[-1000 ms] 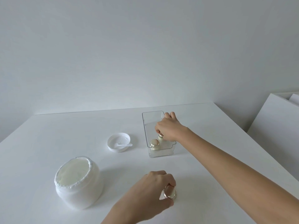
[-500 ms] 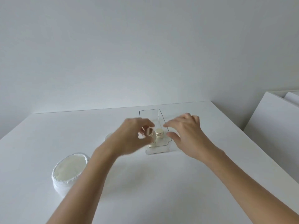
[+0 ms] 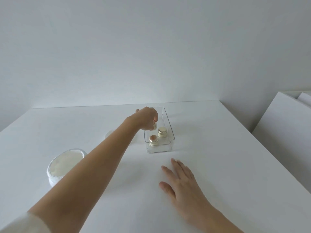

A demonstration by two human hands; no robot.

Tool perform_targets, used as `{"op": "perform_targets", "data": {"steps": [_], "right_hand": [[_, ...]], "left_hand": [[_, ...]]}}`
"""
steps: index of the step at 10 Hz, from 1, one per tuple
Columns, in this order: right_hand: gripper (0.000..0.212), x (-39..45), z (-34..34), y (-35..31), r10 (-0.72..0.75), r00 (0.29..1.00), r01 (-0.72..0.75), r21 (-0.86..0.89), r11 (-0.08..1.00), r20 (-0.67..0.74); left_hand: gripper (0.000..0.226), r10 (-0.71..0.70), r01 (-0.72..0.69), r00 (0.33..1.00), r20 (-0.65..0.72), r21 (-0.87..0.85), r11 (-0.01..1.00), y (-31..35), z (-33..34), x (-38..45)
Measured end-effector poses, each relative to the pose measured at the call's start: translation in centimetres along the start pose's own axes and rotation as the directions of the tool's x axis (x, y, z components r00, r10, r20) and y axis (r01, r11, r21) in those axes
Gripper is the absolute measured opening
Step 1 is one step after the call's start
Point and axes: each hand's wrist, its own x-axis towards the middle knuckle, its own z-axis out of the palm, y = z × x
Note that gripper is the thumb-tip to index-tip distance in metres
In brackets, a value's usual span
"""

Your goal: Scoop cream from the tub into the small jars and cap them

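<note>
At the left of the bench (image 3: 218,165) stands the open tub (image 3: 66,163) of cream, partly hidden behind the left forearm. Further right, the left hand (image 3: 146,118) reaches over the clear bin (image 3: 171,132). Its fingers (image 3: 155,118) curl down around a gold-capped jar (image 3: 154,126) at the bin's left wall, though the knuckles hide most of the grip, so whether it is firm I cannot tell. Two more capped jars stand in the bin: one (image 3: 153,140) at the near end, one (image 3: 162,132) just right of the gripped jar. The bin's long axis runs away from the person, and its far half is open room. The right hand (image 3: 180,179) lies flat on the bench, fingers straight, nearer the person and well apart from the bin.
</note>
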Motion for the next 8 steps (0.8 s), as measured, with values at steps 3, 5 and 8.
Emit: {"op": "perform_targets", "data": {"steps": [3,5,8], "right_hand": [[0.062,-0.2,1.4,0.2,-0.012,0.999,0.007,-0.102,0.995,-0.048],[0.069,-0.2,1.4,0.1,-0.007,0.999,0.003,-0.097,0.995,-0.044],[0.061,-0.2,1.5,0.2,-0.005,0.999,0.003,-0.076,0.997,-0.036]], "left_hand": [[0.03,-0.007,0.003,0.999,0.046,0.093,0.996,0.0,1.6,0.7],[0.03,0.001,-0.003,1.0,0.015,0.122,0.993,-0.1,1.8,0.6],[0.042,0.049,-0.034,0.978,-0.202,0.074,0.997,1.2,-0.3,-3.2]]}}
